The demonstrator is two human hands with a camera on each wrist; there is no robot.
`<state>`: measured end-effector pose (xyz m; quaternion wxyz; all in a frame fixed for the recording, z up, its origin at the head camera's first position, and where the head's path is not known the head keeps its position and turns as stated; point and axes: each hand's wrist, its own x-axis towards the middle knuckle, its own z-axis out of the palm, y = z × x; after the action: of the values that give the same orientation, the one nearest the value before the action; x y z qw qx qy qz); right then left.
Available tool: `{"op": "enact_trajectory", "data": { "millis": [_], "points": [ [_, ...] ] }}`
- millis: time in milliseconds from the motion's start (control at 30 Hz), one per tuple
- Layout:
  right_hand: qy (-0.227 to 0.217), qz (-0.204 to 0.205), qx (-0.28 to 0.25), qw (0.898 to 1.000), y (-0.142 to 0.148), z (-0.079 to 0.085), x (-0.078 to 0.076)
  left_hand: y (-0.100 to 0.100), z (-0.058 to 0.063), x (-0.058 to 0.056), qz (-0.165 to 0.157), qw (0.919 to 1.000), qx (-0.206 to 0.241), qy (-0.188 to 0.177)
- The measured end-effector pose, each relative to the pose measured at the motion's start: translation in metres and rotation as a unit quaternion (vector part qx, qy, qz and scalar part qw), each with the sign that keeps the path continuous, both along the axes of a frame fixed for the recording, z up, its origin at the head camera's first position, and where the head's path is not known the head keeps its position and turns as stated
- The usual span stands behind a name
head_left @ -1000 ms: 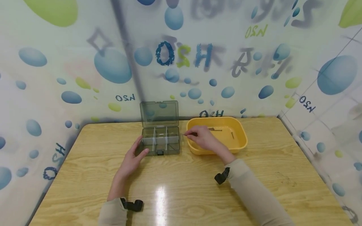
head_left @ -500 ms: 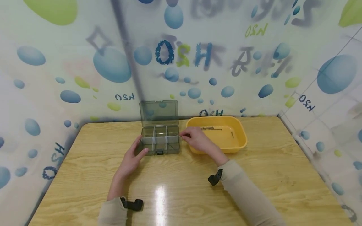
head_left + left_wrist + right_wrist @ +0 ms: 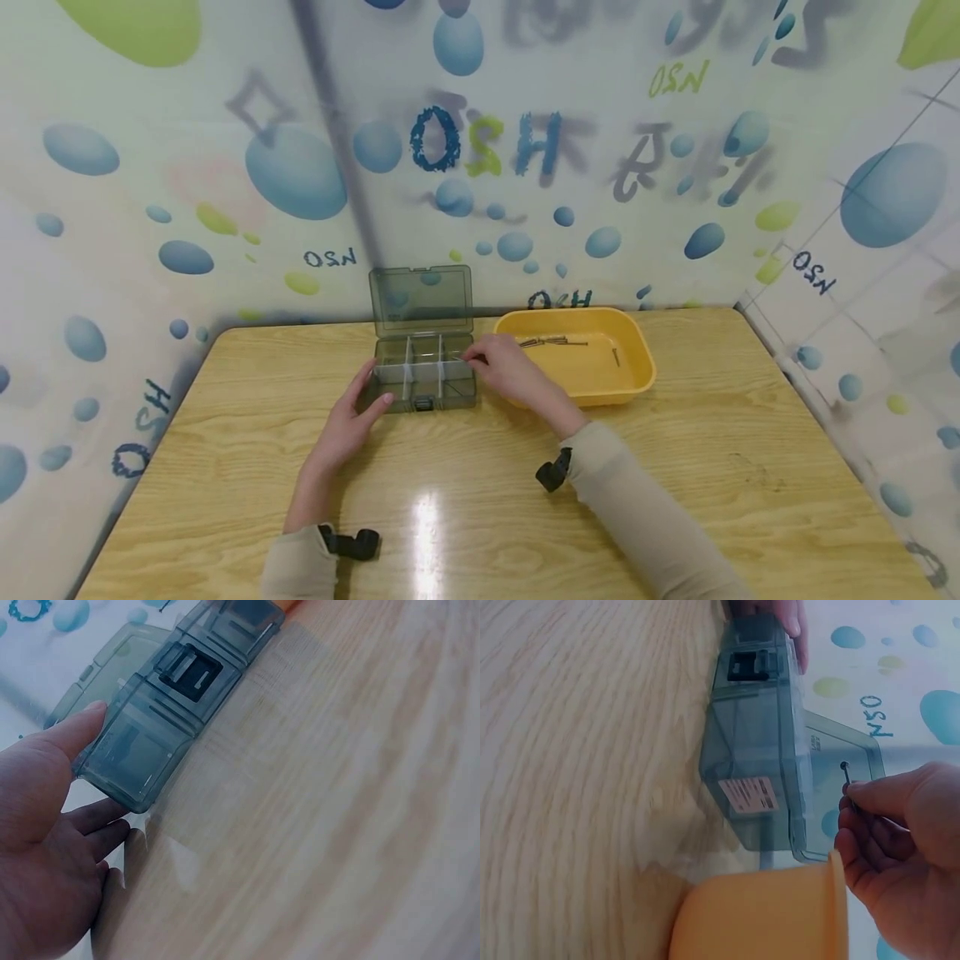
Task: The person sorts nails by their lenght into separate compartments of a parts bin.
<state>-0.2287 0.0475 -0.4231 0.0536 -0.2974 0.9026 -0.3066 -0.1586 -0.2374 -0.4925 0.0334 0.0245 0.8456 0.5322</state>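
A smoky see-through compartment box (image 3: pixel 395 406) stands on the table with its lid (image 3: pixel 422 302) raised at the back. My left hand (image 3: pixel 349 423) holds its left end, thumb on the front rim and fingers along the side. Between thumb and fingertips my right hand (image 3: pixel 508 369) pinches a thin screw (image 3: pixel 846 772), its round head pointing away from the hand. That hand is over the box's right edge, by the back right compartment. A thin dark screw (image 3: pixel 453 389) shows in the front right compartment.
A yellow tray (image 3: pixel 600 398) stands just right of the box, holding several loose screws (image 3: pixel 555 340) and a lone screw (image 3: pixel 616 357) to their right. A patterned wall sheet rises behind the wooden table (image 3: pixel 247 433).
My right hand has moved left from over the tray's left rim to the box's right edge, carrying the screw. The left hand has stayed on the box.
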Motion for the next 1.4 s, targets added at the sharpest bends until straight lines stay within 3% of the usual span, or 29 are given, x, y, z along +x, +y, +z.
{"op": "enact_trajectory", "data": {
  "millis": [167, 367, 733, 1167, 1400],
  "points": [
    [0.007, 0.005, -0.008, 1.0, -0.005, -0.004, 0.0, 0.001, 0.0, 0.0, 0.0, 1.0, -0.007, 0.004],
    [-0.007, 0.001, -0.053, 0.999, -0.001, -0.011, 0.0, 0.0, -0.001, 0.0, 0.002, 0.9999, -0.008, 0.006],
    [-0.014, 0.003, -0.1, 0.995, 0.016, -0.008, 0.001, 0.001, 0.001, 0.0, 0.002, 1.0, -0.002, 0.008],
    [-0.031, -0.056, -0.091, 0.994, 0.054, -0.011, -0.005, 0.002, 0.0, 0.0, 0.001, 0.9999, -0.002, 0.011],
    [-0.044, -0.068, -0.109, 0.991, 0.071, -0.014, -0.01, 0.0, -0.003, -0.001, 0.004, 0.9999, -0.011, 0.005]
  ]
}}
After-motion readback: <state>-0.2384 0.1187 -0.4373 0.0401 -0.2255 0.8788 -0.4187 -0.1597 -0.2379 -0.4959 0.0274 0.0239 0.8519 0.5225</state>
